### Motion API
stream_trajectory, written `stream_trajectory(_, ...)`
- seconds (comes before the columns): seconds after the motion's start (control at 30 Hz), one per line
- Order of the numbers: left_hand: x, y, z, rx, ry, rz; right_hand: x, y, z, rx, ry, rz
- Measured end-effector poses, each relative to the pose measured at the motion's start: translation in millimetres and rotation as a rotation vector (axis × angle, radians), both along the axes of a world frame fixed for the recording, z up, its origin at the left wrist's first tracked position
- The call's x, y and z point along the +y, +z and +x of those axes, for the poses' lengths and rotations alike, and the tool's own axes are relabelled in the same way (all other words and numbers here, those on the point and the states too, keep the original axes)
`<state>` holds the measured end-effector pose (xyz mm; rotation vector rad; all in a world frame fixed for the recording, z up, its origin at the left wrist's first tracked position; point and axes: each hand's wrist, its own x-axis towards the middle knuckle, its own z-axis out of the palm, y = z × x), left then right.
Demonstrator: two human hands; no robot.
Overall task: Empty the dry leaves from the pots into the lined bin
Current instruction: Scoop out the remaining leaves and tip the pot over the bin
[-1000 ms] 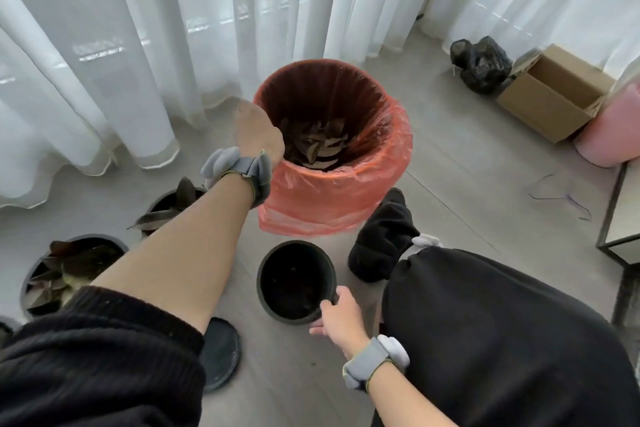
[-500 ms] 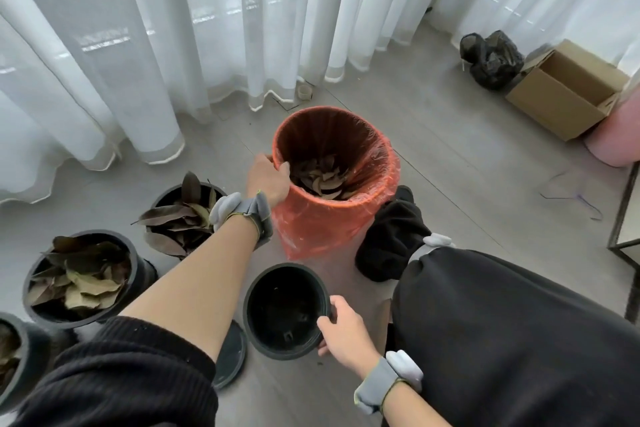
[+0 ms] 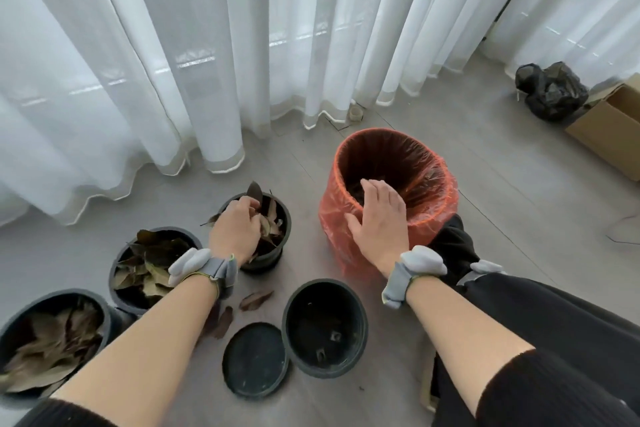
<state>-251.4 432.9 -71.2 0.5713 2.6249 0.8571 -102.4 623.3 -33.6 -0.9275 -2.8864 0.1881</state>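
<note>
One round black plastic pot (image 3: 325, 328) sits empty on the floor, three leaf-filled pots remain; left hand (image 3: 235, 230) gripping dry leaves in nearest pot (image 3: 258, 230), right hand (image 3: 379, 218) spread open on orange-lined bin (image 3: 389, 191).

Open floor (image 3: 311, 184) lies between the leaf-filled pot (image 3: 258, 232), where the left hand (image 3: 235, 229) sits among the leaves, and the lined bin (image 3: 391, 198), whose near rim is covered by the right hand (image 3: 379, 218). The bin mouth is otherwise unobstructed from above. Near the body, the empty pot (image 3: 325, 326) and the saucer (image 3: 254, 357) touch, closing that strip of floor. Loose leaves (image 3: 254, 298) lie just behind them. Two further full pots (image 3: 149, 267) (image 3: 52, 340) crowd the left side. The curtain (image 3: 207, 62) bounds the far edge; a bent leg (image 3: 554, 322) blocks the right.
</note>
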Motion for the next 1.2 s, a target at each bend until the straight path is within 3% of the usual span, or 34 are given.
stream_trajectory(0.1, -11.7, -11.6, -11.8, 0.095, -0.039, -0.093, 5.5, -10.6, -11.5, -0.272, 0.011, 0.022)
stream_trajectory(0.27, 16.5, -25.9, -22.2, 0.128, -0.221, -0.306, 2.6, -10.5, 5.2, -0.256, 0.087, -0.082)
stream_trajectory(0.37, 29.5, -35.7, -12.4, 0.042, -0.236, -0.330, -12.1, -3.5, 11.7, -0.380, 0.221, -0.137)
stream_trajectory(0.53, 43.2, -47.0, -7.0, -0.129, -0.184, -0.155, -14.4, 2.8, 23.2, -0.442, 0.235, -0.125)
stream_trajectory(0.77, 41.2, -41.2, -13.4, -0.235, -0.091, 0.029, -28.5, -13.4, 35.3, -0.287, 0.174, -0.060)
stream_trajectory(0.9, 29.7, -35.9, -20.2, -0.153, -0.038, -0.004, -28.4, -15.0, 35.7, -0.293, 0.174, -0.072)
stream_trajectory(1.2, 38.2, 21.6, -28.9, -0.028, 0.112, 0.192, -25.2, -11.6, 42.2, -0.290, 0.154, -0.076)
